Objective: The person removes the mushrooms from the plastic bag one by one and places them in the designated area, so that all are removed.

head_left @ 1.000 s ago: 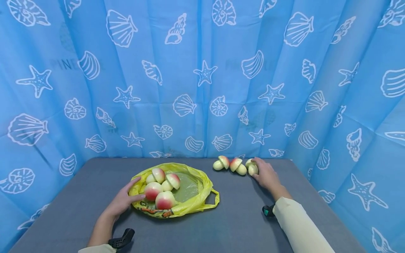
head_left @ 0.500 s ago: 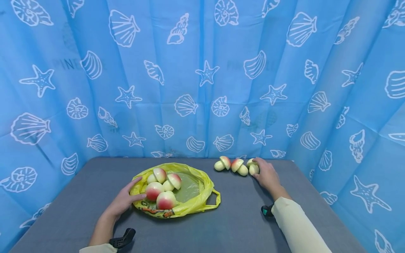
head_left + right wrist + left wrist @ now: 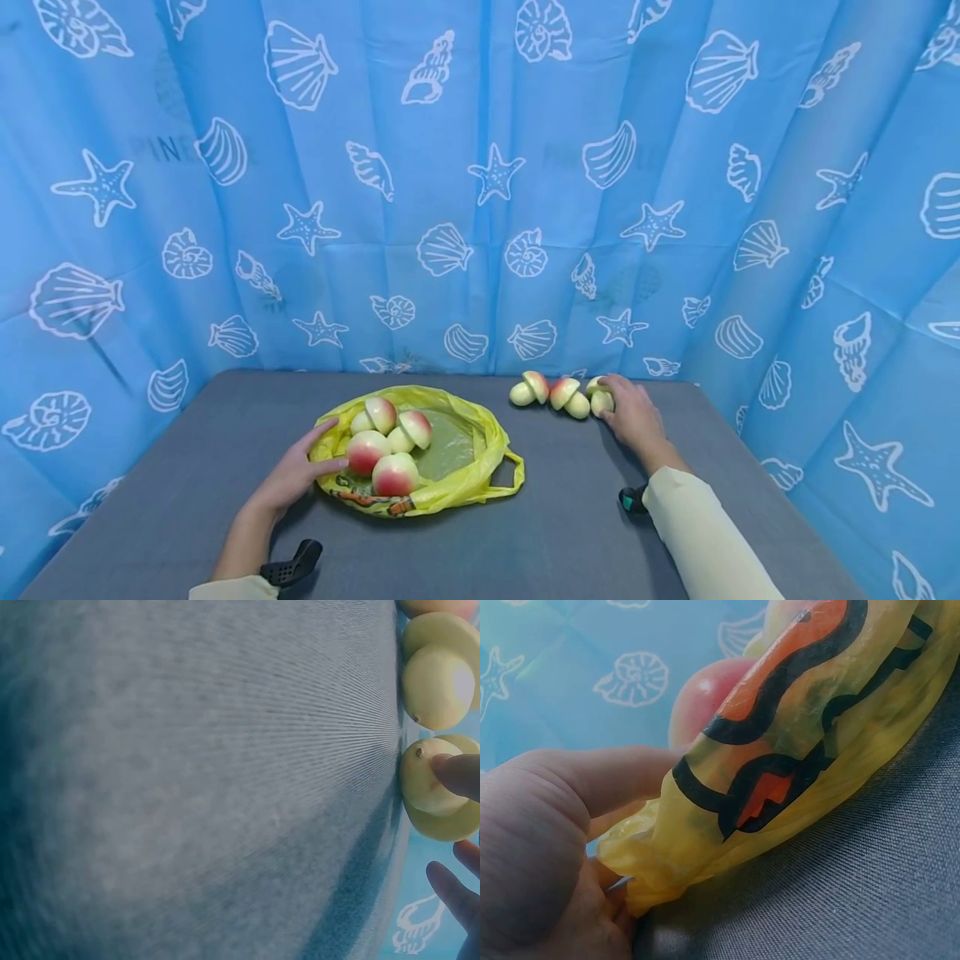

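Note:
A yellow plastic bag [image 3: 480, 479] lies with its mouth spread wide, several red-and-cream toy mushrooms [image 3: 395, 475] inside it. My left hand [image 3: 288, 475] holds the bag's left side, its thumb over the rim. In the left wrist view, the crumpled bag edge [image 3: 641, 855] runs between thumb and fingers. My right hand [image 3: 633, 417] is at the rightmost of three mushrooms at the back, a cream toy mushroom [image 3: 601, 403]. Its thumb [image 3: 457, 776] presses on the stem in the right wrist view, with other fingers around the cap, partly out of frame.
Two more toy mushrooms, one at the left [image 3: 522, 393] and one in the middle [image 3: 576, 405], lie beside the held one. A grey cloth covers the table [image 3: 555, 533]. A blue shell-print curtain [image 3: 480, 208] hangs behind the back edge.
The head view has shifted very slightly. Both hands, the bag and the mushrooms keep their places.

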The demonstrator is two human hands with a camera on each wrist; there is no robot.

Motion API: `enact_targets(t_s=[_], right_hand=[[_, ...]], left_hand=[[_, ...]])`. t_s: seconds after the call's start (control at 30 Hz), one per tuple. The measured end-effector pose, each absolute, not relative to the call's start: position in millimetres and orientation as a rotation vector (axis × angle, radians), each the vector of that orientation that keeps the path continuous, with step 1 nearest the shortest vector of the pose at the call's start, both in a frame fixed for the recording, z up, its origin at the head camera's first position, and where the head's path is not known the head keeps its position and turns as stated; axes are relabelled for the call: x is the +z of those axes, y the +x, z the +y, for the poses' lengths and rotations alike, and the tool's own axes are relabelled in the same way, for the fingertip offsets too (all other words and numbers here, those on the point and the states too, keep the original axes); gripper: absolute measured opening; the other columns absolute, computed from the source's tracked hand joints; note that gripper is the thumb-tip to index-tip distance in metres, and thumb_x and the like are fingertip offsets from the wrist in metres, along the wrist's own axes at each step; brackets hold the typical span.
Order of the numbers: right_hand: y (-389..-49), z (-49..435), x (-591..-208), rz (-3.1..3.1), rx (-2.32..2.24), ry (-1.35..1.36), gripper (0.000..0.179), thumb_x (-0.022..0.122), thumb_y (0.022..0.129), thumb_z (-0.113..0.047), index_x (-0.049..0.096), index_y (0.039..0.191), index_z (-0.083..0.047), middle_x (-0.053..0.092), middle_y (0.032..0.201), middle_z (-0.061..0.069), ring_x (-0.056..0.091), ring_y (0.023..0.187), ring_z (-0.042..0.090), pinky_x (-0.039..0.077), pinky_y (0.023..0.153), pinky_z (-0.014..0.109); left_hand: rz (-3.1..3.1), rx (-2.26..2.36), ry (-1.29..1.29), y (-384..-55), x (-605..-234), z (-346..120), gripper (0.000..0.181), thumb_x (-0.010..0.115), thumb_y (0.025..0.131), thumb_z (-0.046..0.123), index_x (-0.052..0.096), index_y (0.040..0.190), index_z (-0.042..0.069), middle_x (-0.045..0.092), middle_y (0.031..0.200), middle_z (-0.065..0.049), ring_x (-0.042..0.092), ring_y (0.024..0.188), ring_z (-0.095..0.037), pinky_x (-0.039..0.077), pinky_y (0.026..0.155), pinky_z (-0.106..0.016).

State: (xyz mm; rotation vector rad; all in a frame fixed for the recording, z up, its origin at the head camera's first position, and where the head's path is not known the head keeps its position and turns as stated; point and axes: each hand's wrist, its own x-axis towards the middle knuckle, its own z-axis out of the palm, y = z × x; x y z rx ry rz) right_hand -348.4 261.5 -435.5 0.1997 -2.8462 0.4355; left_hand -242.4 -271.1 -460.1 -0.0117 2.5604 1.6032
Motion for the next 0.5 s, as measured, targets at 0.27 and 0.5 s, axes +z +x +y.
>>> enact_targets(t_s=[0.27,0.5], right_hand=[[-345.6,262.8,-437.2,-2.791,0.412,0.237,0.049,0.074,0.085,-0.011,0.056,0.130,-0.010,0.045,0.142,0.017,0.040,0.125,0.043,0.040,0.087,0.067],[-345.1,262.0,-435.6,-2.725,0.423,0.287,0.041,0.073,0.086,-0.012,0.061,0.125,-0.006,0.051,0.136,0.016,0.045,0.121,0.040,0.042,0.090,0.062]], left_hand=[[2.557,1.613,-0.006,-241.7,-459.8,-270.4,0.084,0.071,0.087,0.039,0.026,0.154,0.014,0.017,0.154,-0.026,0.025,0.132,-0.043,0.023,0.105,-0.066],[2.541,1.624,-0.006,-241.3,-459.4,-270.4,0.084,0.071,0.087,0.038,0.025,0.154,0.013,0.016,0.154,-0.026,0.024,0.133,-0.044,0.023,0.106,-0.066]])
